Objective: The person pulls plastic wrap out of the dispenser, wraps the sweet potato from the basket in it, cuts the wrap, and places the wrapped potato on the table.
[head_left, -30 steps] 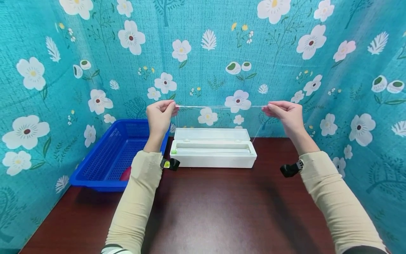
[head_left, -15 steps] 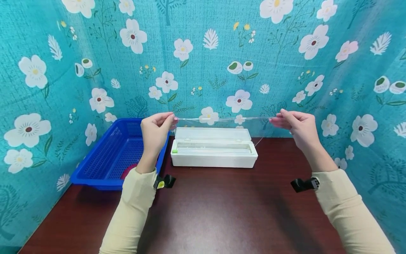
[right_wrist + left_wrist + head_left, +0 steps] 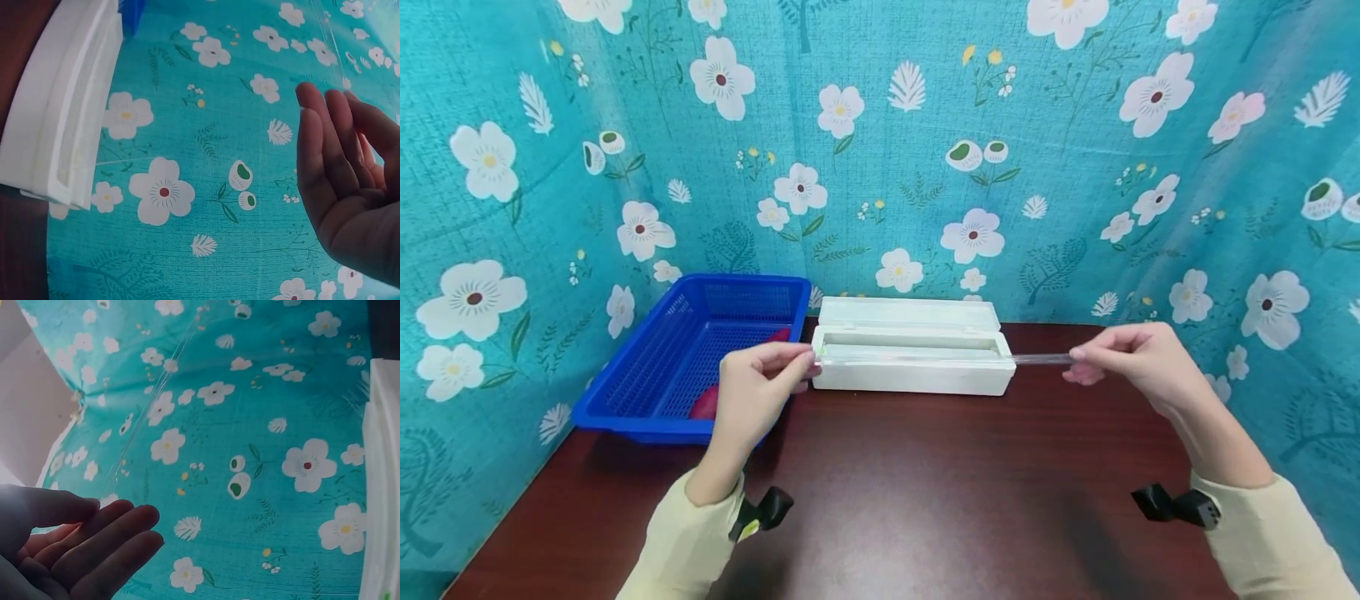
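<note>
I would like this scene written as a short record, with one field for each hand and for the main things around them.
left hand: pinches clear film at its left side
right hand: pinches the film at its right side
white box: on the table, lid open
blue basket: left of the box, with red items inside
table: dark reddish brown
backdrop: teal floral cloth

The table (image 3: 940, 483) is dark reddish brown. Toward its back left corner, the basket (image 3: 625, 428) is solid blue, patterned with small holes; the lumps (image 3: 704, 404) inside are crimson. By the back edge, the box (image 3: 917, 380) is plain white, with a green spot (image 3: 387, 595). The film (image 3: 1045, 359) is clear. The curtain (image 3: 895, 125) is teal, printed with white flowers (image 3: 973, 235) centred in dark red or yellow, white leaves (image 3: 907, 87) and green sprigs (image 3: 919, 192). The sleeves (image 3: 681, 533) are plain cream, the wrist cameras (image 3: 1180, 507) black.
</note>
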### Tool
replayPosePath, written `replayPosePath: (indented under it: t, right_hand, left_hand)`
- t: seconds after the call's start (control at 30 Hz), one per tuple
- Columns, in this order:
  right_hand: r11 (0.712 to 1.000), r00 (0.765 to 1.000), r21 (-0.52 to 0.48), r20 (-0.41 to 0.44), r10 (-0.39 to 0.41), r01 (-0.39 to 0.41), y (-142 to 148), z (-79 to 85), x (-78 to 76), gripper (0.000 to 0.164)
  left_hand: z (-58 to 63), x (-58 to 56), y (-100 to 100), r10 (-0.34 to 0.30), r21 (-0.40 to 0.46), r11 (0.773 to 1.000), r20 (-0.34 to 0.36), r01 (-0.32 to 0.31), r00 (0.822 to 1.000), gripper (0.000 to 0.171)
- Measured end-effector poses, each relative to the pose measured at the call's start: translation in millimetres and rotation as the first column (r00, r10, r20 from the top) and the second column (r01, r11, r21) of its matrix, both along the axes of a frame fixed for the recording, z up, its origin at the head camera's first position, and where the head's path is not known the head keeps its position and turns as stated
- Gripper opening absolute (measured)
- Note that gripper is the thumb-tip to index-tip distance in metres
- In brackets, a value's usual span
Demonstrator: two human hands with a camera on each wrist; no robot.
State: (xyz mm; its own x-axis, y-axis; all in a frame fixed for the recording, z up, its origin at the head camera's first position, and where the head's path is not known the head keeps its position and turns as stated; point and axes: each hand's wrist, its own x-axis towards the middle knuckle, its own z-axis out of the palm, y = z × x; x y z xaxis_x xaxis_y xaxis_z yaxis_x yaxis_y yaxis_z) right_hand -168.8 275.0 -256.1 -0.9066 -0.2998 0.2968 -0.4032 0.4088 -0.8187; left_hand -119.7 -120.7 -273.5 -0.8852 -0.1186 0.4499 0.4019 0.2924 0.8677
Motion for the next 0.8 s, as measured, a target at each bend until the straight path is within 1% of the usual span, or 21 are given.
replayPosePath:
  t: [0.07, 0.1, 0.13, 0.23, 0.4, 0.47, 0.57, 0.67, 0.7, 0.8]
  right_hand:
    - [0.998, 0.999, 0.043, 0.006, 0.034, -0.034, 3.0, -5.6, 7.2, 0.009]
    - [0.997, 0.998, 0.057, 0.012, 0.059, -0.060, 4.5, -8.4, 10.5, 0.008]
    - [0.994, 0.996, 0.062, 0.016, 0.085, -0.085, 5.7, -11.4, 13.5, 0.008]
    - [0.985, 0.987, 0.074, 0.039, 0.153, -0.156, 7.6, -19.1, 21.1, 0.011]
    - [0.962, 0.961, 0.050, 0.080, 0.263, -0.268, 10.5, -32.2, 30.1, 0.012]
    - [0.954, 0.949, 0.031, 0.115, 0.292, -0.297, 11.0, -38.0, 33.0, 0.011]
    - [0.941, 0.922, 0.003, 0.197, 0.332, -0.340, 11.6, -48.0, 36.0, 0.022]
    - [0.930, 0.891, -0.021, 0.282, 0.357, -0.366, 11.9, -59.6, 37.2, 0.038]
    - [0.928, 0.881, -0.027, 0.304, 0.362, -0.372, 12.1, -63.5, 37.6, 0.042]
    - [0.922, 0.859, -0.046, 0.348, 0.375, -0.384, 11.6, -75.2, 39.0, 0.050]
  left_hand:
    - [-4.3, 9.1, -0.1, 0.003, -0.039, 0.999, 0.030, -0.001, 1.000, 0.014]
    - [-7.3, 13.2, -0.4, 0.005, -0.059, 0.998, 0.032, -0.003, 0.999, 0.014]
    - [-13.5, 14.5, -1.9, 0.001, -0.076, 0.997, 0.025, 0.001, 1.000, 0.014]
    - [-22.8, 23.3, -2.6, -0.001, -0.139, 0.990, 0.021, 0.004, 1.000, 0.012]
    - [-39.3, 35.6, -2.5, 0.002, -0.221, 0.975, 0.022, 0.003, 1.000, 0.009]
    - [-46.9, 40.7, -2.7, -0.005, -0.243, 0.970, 0.013, 0.009, 1.000, 0.010]
    - [-59.4, 48.3, -3.6, -0.029, -0.286, 0.958, -0.019, 0.023, 0.999, 0.013]
    - [-70.5, 54.2, -4.6, -0.072, -0.309, 0.949, -0.025, 0.061, 0.997, 0.014]
    - [-73.8, 55.6, -5.2, -0.086, -0.316, 0.946, -0.016, 0.076, 0.996, 0.015]
    - [-82.4, 59.0, -7.4, -0.131, -0.307, 0.941, 0.057, 0.142, 0.990, 0.016]
